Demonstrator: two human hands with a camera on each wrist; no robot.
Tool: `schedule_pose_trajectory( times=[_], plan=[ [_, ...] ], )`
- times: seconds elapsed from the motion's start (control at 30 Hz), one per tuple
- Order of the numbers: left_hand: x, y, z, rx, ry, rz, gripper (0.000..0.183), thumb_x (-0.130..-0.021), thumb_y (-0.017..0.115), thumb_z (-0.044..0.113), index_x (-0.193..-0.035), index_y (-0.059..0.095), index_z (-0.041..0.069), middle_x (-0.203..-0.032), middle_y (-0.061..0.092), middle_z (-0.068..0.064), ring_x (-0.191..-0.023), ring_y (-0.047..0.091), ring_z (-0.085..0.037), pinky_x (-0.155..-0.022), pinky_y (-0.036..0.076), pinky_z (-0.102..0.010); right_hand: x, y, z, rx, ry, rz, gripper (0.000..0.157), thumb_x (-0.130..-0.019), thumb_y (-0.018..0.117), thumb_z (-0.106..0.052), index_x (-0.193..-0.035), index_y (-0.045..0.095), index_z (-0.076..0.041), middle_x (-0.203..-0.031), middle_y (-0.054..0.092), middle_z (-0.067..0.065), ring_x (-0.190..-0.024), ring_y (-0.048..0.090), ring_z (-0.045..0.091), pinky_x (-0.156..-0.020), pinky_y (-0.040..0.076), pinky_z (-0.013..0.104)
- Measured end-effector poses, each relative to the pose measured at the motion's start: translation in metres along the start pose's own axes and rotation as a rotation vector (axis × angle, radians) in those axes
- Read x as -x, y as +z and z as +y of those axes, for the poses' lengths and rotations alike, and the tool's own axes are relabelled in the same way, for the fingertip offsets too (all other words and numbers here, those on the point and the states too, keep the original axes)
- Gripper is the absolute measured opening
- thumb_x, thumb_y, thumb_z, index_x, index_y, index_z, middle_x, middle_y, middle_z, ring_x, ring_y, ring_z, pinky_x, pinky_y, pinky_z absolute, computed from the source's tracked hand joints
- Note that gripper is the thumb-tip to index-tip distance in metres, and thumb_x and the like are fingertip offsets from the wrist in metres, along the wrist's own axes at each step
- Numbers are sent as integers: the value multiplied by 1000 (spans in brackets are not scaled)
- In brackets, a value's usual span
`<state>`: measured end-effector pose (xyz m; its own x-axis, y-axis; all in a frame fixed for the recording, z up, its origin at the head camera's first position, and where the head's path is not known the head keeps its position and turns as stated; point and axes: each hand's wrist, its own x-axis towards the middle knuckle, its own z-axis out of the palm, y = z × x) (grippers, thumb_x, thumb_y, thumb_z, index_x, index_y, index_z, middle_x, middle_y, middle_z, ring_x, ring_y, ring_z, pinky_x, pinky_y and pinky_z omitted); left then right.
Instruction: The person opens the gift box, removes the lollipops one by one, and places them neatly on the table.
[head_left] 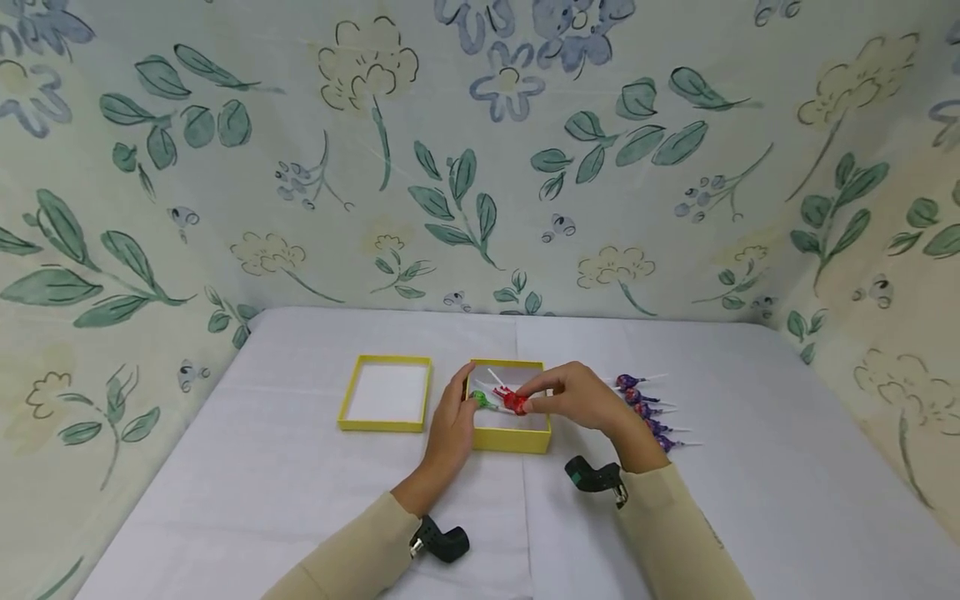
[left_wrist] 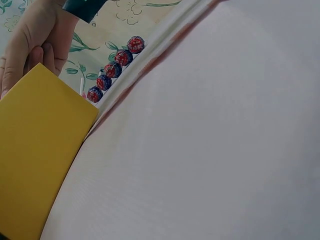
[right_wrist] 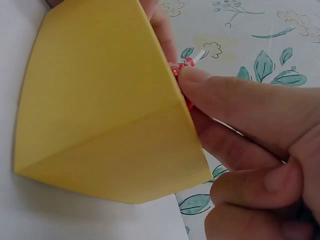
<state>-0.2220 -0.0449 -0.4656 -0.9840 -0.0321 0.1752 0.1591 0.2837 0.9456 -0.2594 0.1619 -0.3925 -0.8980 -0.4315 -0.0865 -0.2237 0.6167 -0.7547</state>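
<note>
Over the yellow box (head_left: 512, 440) in the head view, my right hand (head_left: 581, 400) pinches a red-wrapped lollipop (head_left: 513, 401) between thumb and fingers, its white stick pointing up and left. The right wrist view shows the thumb (right_wrist: 235, 100) against the red lollipop (right_wrist: 189, 63) at the box's rim. My left hand (head_left: 452, 425) lies along the box's left wall with fairly straight fingers. A green-wrapped lollipop (head_left: 481, 401) is inside the box, close to the left thumb. The left wrist view shows the box's yellow outer side (left_wrist: 40, 155); the left hand is hidden there.
Left of the box lies a shallow yellow-rimmed lid (head_left: 385, 425), its white inside facing up. Several purple-and-red lollipops (head_left: 643, 408) form a row on the right, sticks pointing right. A white cloth (head_left: 247, 467) covers the table, and a floral curtain (head_left: 480, 167) stands behind.
</note>
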Motion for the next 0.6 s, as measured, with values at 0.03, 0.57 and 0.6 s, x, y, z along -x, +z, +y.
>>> schedule_pose_trajectory(
  times=[0.03,0.57,0.6],
  plan=[
    [0,0,0,0,-1,0,54,-97,37,13,-148,34,31,-152,32,13,-140,28,-9,-115,25,-40,1,-1,1,-6,5,6,15,-83,76,-25,-97,78,-26,-103,70,-7,-91,52,21,-69,45,32],
    [0,1,0,20,9,-7,53,-98,36,13,-148,34,29,-154,30,10,-141,25,-9,-116,23,-38,15,-5,4,-203,78,225,30,-81,75,-42,-108,75,-28,-102,70,-4,-87,52,25,-69,48,33],
    [0,1,-1,18,8,-6,53,-98,36,13,-148,34,29,-154,30,10,-141,26,-9,-116,23,-38,16,-4,4,-245,77,226,31,-81,75,-41,-109,75,-27,-103,70,-3,-88,53,25,-70,48,33]
  ],
)
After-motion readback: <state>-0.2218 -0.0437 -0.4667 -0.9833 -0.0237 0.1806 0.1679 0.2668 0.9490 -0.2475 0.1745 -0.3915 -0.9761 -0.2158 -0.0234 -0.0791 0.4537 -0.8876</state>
